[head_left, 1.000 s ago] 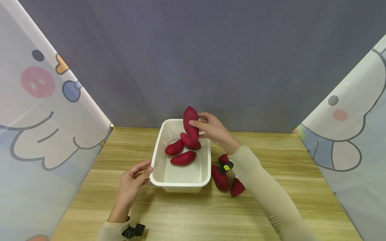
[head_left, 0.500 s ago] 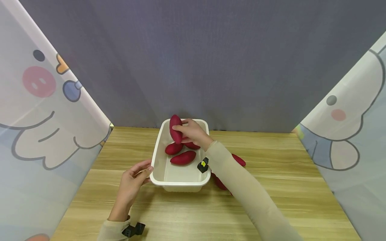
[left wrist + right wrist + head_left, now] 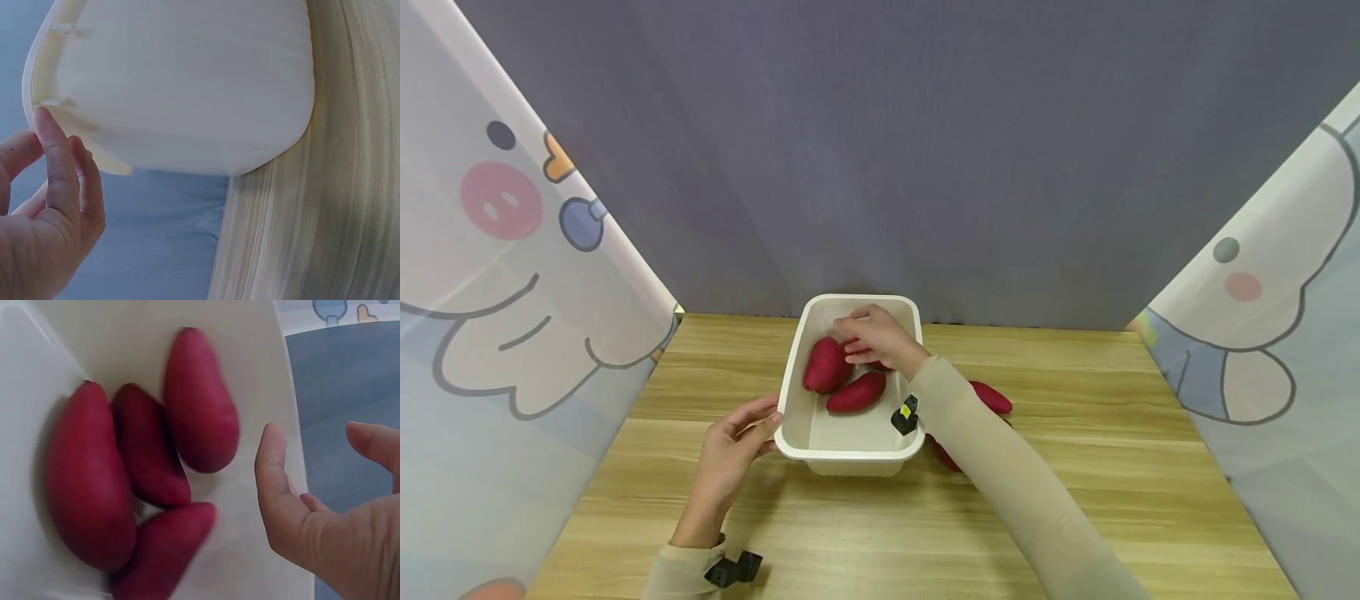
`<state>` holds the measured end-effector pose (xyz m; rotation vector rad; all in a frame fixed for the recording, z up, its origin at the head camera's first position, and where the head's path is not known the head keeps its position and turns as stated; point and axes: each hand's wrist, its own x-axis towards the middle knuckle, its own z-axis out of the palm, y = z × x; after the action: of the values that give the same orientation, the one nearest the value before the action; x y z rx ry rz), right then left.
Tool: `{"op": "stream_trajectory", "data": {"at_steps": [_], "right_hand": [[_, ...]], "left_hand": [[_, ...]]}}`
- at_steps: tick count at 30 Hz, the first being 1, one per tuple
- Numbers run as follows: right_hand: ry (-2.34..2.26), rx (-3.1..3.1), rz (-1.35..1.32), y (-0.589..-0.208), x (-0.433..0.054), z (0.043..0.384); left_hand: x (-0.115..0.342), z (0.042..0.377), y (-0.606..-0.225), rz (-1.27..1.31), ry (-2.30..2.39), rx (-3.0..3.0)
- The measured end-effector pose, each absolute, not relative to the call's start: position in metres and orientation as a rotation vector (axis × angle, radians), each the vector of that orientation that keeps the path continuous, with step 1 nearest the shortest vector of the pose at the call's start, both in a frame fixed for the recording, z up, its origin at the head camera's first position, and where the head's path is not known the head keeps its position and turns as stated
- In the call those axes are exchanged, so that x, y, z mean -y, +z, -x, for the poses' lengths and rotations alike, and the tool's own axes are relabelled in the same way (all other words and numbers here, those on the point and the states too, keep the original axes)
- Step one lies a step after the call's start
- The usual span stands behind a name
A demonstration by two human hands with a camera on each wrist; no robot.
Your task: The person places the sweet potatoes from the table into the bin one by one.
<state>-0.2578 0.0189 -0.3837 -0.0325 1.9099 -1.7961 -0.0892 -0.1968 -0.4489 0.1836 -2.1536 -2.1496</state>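
Observation:
A white plastic basin [image 3: 850, 456] stands on the table with several dark-red sweet potatoes inside. In the left wrist view its outer wall [image 3: 187, 75] fills the top. My left hand [image 3: 730, 450] pinches the rim at the near left corner between thumb and fingers. Over the basin's far half, my right hand [image 3: 882, 340] is spread, with nothing between its thumb and fingers. The right wrist view has a large sweet potato [image 3: 87, 481] against the basin wall and others beside it, all apart from the fingers. One sweet potato [image 3: 859, 393] lies nearest the basin's front.
To the right of the basin, on the wooden table [image 3: 850, 533], lie more sweet potatoes [image 3: 991, 397], partly hidden by my right sleeve [image 3: 1000, 450]. A grey curtain [image 3: 880, 167] rises behind the table. Printed cartoon panels [image 3: 490, 333] flank both sides.
My right hand carried a sweet potato leftward over the basin and let it go. It now lies at the basin's left side. The left hand stayed at the rim.

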Motion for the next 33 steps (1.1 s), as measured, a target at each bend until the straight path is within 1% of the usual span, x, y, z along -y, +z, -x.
{"op": "stream_trajectory", "data": {"at_steps": [9,13,18,22,26,33], "right_hand": [[-1.861,-1.901,0.128,-0.35,-0.024,0.251],[-1.831,-1.961,0.257,-0.34,-0.044,0.24],[-1.744,-2.1,0.432,-0.338,-0.084,0.219],[-1.734,-2.212,0.538,-0.343,-0.123,0.202],[-1.703,-2.326,0.574,-0.357,-0.161,0.186],[-1.602,-2.505,0.525,-0.4,-0.215,0.181]], "left_hand": [[0.197,0.091,-0.448,-0.193,-2.145,2.158],[0.196,0.089,-0.449,-0.195,-2.165,2.139],[0.196,0.087,-0.45,-0.201,-2.155,2.122],[0.196,0.085,-0.451,-0.201,-2.158,2.116],[0.196,0.083,-0.451,-0.204,-2.156,2.12],[0.197,0.082,-0.449,-0.194,-2.143,2.116]]}}
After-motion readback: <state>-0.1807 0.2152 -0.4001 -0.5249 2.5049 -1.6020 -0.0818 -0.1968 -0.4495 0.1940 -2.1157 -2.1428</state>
